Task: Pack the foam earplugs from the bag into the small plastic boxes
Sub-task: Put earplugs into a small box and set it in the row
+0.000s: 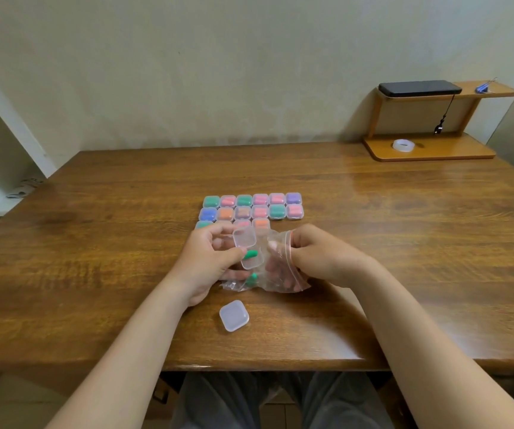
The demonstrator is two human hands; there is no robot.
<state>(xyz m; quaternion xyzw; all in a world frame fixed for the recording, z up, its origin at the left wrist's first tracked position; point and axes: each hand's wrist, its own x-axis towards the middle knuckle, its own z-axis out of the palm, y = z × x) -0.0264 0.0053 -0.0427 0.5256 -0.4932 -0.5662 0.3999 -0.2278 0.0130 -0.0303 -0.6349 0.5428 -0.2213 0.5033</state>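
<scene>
Left grip (209,258), frame centre: fingers curled round an open clear box (254,263), one green earplug (251,254) lying in it. Right grip (314,255): pinching the red-zipped mouth of the bag (280,277).

- Earplugs: likely light and squashy; pinch mid-body, gently.
- Box: likely stiff and slick; hold by its side walls.

Above: rows of filled boxes (252,209). Below: one shut box (234,315) on worktop (95,243).

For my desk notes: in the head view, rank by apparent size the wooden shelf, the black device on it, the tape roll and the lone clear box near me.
1. wooden shelf
2. black device
3. lone clear box (nearer the camera, so true size unsure)
4. tape roll
</scene>
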